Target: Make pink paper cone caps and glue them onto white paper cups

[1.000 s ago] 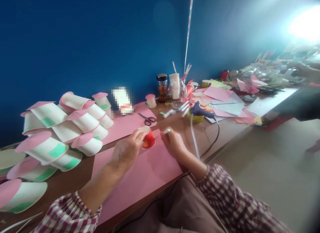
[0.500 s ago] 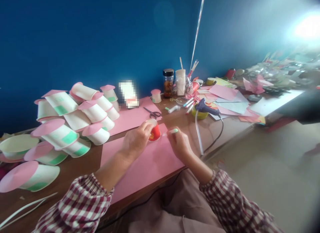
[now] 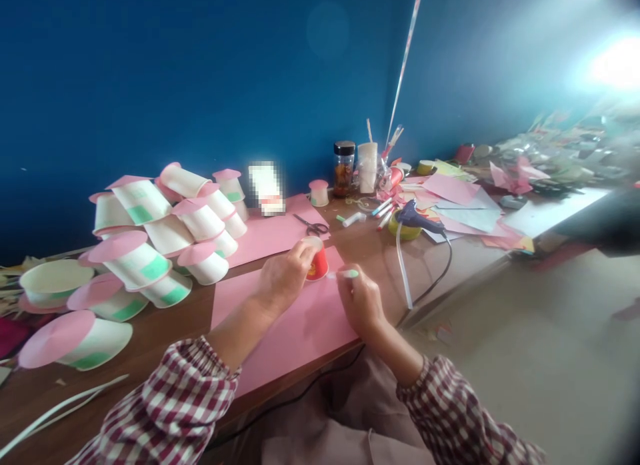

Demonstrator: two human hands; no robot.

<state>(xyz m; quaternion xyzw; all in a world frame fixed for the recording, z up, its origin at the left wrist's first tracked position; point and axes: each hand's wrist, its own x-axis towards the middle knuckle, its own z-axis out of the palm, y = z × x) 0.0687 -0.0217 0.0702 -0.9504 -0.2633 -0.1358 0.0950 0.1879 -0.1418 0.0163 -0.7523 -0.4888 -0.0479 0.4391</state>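
A small red paper cup (image 3: 318,263) stands upside down on a pink paper sheet (image 3: 295,328) at the wooden table's front edge. My left hand (image 3: 283,276) is closed over the cup's top and pins it to the sheet. My right hand (image 3: 359,300) grips a pen with a pale green end (image 3: 347,274), its tip lying on the paper right beside the cup's base.
A heap of white paper cups with pink lids (image 3: 150,245) fills the left. Behind the cup lie scissors (image 3: 309,225), another pink sheet (image 3: 280,230), a jar (image 3: 343,169), markers (image 3: 383,212) and a glue gun (image 3: 417,218) with its cord. Coloured papers (image 3: 463,202) cover the right.
The view has shifted, so everything sits a little further right in the frame. Both hands keep their hold on the cup and the pen; the pen has moved slightly along the cup's base.
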